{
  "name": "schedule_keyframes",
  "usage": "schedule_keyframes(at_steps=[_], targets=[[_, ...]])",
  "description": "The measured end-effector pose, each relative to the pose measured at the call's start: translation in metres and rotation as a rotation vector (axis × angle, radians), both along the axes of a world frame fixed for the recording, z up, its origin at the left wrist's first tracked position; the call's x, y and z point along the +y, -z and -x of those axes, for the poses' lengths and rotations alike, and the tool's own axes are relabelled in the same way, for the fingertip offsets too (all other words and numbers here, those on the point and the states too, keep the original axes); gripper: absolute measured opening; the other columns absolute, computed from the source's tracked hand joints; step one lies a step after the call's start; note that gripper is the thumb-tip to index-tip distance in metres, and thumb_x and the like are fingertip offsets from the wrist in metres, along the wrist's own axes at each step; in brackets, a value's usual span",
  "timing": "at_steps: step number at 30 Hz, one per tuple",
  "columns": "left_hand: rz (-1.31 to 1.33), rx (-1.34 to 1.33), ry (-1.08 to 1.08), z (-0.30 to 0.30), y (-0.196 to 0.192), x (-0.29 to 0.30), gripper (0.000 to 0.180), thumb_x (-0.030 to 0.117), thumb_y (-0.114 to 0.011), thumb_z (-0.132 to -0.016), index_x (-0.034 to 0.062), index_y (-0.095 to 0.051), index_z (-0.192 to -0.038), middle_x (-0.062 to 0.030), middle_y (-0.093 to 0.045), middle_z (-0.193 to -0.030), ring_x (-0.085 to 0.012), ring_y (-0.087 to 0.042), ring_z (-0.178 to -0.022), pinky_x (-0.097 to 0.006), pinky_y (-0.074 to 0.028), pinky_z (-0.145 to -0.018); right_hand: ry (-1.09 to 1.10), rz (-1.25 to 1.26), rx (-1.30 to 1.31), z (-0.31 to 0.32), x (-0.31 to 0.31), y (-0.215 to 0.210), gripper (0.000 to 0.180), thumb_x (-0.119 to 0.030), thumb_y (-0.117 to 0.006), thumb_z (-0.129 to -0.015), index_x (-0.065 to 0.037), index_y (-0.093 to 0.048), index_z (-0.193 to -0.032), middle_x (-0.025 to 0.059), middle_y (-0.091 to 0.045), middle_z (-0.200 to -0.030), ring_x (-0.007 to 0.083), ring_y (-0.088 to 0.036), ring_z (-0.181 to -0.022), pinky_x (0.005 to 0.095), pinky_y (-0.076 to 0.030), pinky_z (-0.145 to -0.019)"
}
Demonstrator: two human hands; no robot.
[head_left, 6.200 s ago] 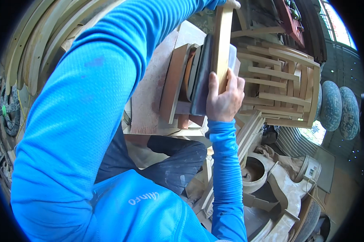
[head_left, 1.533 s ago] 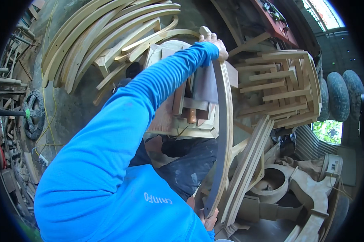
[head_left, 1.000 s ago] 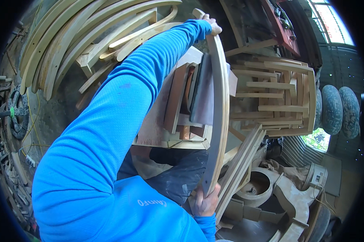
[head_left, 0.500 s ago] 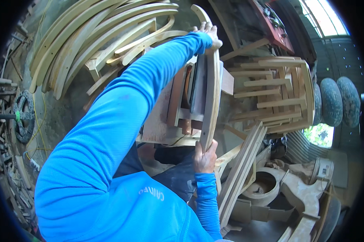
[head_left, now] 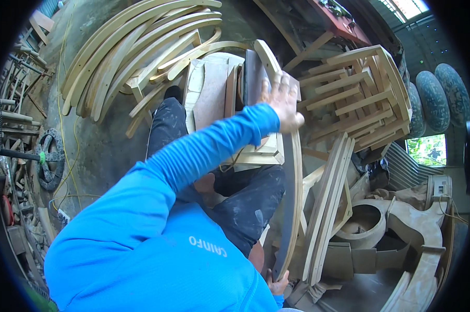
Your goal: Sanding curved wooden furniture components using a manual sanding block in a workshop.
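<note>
A long curved wooden slat [head_left: 295, 182] runs from the sanding machine down past my right knee. My left hand [head_left: 282, 103] lies across its upper part, fingers stretched and spread, pressing on the wood. At the near end, low in the view, my right hand [head_left: 278, 283] grips the slat; part of that hand is hidden. Beside the slat's far part stands a belt sander with a dark upright belt [head_left: 252, 75] and a wooden frame. The slat's far end touches or nearly touches the belt; I cannot tell which.
Several curved slats [head_left: 115, 62] are piled at the far left. Stacked wooden frames [head_left: 359, 99] stand on the right, with long straight bars [head_left: 326, 213] leaning nearer me. A blower-like housing [head_left: 359, 223] sits at lower right. A yellow cable [head_left: 63, 130] trails across the left floor.
The slat has slid toward me along the sander, with my right hand drawn back at its near end. My left hand has come nearer and its fingers lie spread. The view has shifted.
</note>
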State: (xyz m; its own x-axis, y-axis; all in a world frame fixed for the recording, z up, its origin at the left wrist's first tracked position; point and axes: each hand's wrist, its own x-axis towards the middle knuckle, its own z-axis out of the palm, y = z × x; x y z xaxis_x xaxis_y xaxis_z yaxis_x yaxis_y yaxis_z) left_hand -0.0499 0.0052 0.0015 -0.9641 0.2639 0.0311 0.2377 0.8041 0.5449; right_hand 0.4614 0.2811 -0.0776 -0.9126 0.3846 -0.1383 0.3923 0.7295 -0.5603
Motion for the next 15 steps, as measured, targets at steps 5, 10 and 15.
schedule_keyframes(at_steps=[5, 10, 15], targets=[[-0.048, 0.010, 0.031, -0.051, -0.007, 0.014, 0.089, 0.043, -0.055, -0.086, -0.0040, -0.031, -0.157, -0.0305, -0.012, -0.168, -0.0451, 0.002, -0.158, -0.065, -0.001, -0.124, 0.081, 0.045, -0.023, -0.043, -0.015, -0.014, 0.042, -0.024, -0.084, -0.084, -0.001, -0.061, -0.109, 0.0204, -0.073, -0.088, 0.0359, -0.074, -0.085, 0.0424, -0.056, -0.075], [-0.107, 0.073, -0.003, -0.042, -0.003, 0.026, 0.088, 0.042, -0.056, -0.085, -0.0053, -0.033, -0.156, -0.0305, -0.015, -0.167, -0.0444, -0.002, -0.158, -0.064, -0.003, -0.124, 0.150, 0.011, -0.022, -0.056, -0.026, -0.032, 0.041, -0.021, -0.084, -0.081, -0.001, -0.063, -0.111, 0.0171, -0.074, -0.091, 0.0281, -0.073, -0.084, 0.0425, -0.056, -0.076], [-0.014, -0.075, -0.078, 0.044, -0.006, -0.020, 0.087, 0.046, -0.050, -0.090, -0.0003, -0.028, -0.160, -0.0221, -0.012, -0.171, -0.0349, -0.003, -0.160, -0.055, -0.001, -0.128, -0.173, -0.157, 0.152, 0.040, -0.059, -0.060, 0.030, -0.015, -0.081, -0.084, 0.000, -0.061, -0.102, 0.0174, -0.063, -0.083, 0.0407, -0.065, -0.075, 0.0433, -0.051, -0.066]])
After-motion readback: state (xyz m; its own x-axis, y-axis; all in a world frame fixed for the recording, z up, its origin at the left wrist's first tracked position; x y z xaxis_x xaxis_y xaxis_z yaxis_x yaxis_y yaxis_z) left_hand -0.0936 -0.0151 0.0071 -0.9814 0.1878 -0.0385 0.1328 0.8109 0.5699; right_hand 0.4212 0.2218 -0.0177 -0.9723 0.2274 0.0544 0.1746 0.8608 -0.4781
